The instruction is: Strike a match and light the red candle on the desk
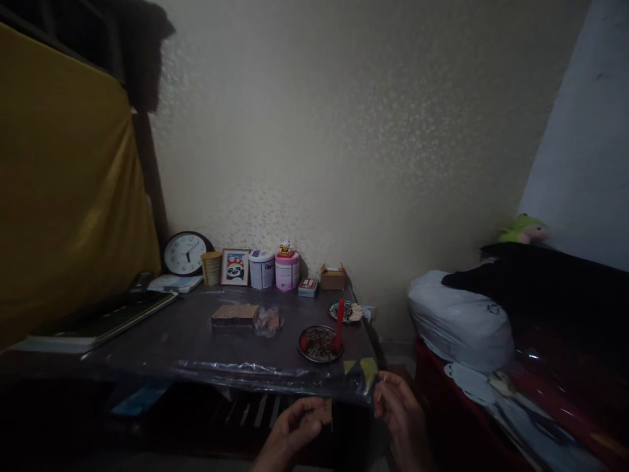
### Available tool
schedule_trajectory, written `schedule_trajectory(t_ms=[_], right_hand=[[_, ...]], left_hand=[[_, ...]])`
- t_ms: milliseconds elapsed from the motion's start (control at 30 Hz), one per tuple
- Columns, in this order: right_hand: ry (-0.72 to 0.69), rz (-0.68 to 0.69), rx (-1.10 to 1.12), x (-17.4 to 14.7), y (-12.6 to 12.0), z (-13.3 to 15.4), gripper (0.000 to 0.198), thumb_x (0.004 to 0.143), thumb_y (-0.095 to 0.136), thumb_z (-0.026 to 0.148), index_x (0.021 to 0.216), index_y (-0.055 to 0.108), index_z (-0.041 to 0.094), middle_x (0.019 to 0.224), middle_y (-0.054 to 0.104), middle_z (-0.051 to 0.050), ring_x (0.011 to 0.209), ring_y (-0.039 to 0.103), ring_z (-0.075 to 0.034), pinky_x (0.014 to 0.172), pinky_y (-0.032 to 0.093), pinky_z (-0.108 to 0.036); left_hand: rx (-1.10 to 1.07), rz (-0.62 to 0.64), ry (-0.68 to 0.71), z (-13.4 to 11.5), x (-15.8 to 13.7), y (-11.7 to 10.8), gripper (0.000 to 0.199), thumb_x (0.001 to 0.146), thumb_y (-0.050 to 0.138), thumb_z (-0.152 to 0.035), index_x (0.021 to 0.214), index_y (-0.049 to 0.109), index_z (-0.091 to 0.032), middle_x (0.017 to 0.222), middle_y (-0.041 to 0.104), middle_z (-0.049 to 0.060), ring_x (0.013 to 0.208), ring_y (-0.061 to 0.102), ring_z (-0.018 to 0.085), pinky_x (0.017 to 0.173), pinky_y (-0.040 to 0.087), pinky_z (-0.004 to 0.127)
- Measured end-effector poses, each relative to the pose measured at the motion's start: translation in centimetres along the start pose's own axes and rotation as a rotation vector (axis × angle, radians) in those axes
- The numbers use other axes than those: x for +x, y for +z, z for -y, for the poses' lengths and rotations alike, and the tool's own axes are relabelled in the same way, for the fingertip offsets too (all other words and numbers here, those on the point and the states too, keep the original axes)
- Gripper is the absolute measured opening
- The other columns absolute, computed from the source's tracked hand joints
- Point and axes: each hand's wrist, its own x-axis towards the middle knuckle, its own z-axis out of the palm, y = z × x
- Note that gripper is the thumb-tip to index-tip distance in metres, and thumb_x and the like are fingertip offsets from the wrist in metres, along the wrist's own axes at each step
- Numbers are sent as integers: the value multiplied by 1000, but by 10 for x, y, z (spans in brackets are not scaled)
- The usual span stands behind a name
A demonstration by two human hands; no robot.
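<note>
The left hand [289,429] pinches a small tan card-like piece [325,410], fingers closed on it. The right hand [400,410] is near, fingers curled; what it grips I cannot tell. The piece lies between both hands, closer to the left, below the edge of the table [196,364], before the metal dish [320,344]

No writing can be read anywhere in this dim view. Well beyond the hands, at the back of the table, the wall clock [185,254] shows a dial whose numerals are too small to make out. Just right of it, the framed panda picture [235,267], the white tin [261,269] and the pink tin [287,271] carry printing that stays blurred.
</note>
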Motion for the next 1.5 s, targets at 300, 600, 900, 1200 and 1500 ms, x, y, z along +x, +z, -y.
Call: schedule_trajectory(t_ms=[300, 600, 900, 1200, 1500], right_hand=[[38, 32, 36, 0, 3, -12, 24, 77, 61, 43, 80, 61, 19, 59, 52, 5, 53, 45, -10, 51, 36, -21], [56, 85, 77, -3, 19, -20, 21, 76, 62, 42, 78, 58, 21, 58, 49, 6, 51, 45, -10, 50, 35, -21], [83, 96, 124, -4, 28, -25, 24, 74, 65, 41, 83, 58, 19, 58, 53, 6, 49, 47, -9, 49, 34, -20], [125, 88, 156, -5, 31, -21, 27, 72, 66, 42, 86, 58, 19, 61, 55, 4, 51, 49, -11, 51, 39, -22], [98, 51, 94, 3, 18, -20, 26, 72, 65, 44, 78, 60, 19, 59, 52, 5, 52, 46, -10, 51, 38, -21]], left_hand=[[-50, -3, -11, 3, 2, 2, 42, 56, 79, -38, 91, 67, -20, 94, 71, 8, 92, 63, 27, 87, 40, 39], [-134, 3, 9, 15, 11, -5, 36, 59, 78, -35, 89, 65, -20, 92, 72, 8, 90, 63, 26, 85, 41, 37], [-187, -31, -10, 18, 16, -7, 34, 59, 77, -38, 84, 64, -19, 82, 71, 8, 80, 64, 24, 78, 44, 35], [-175, -49, -1, 19, 18, -10, 32, 61, 76, -36, 84, 64, -18, 80, 71, 6, 76, 63, 22, 73, 42, 33], [-201, -54, -6, 14, 16, -3, 35, 56, 79, -37, 83, 65, -19, 83, 73, 9, 84, 65, 27, 84, 41, 39]])
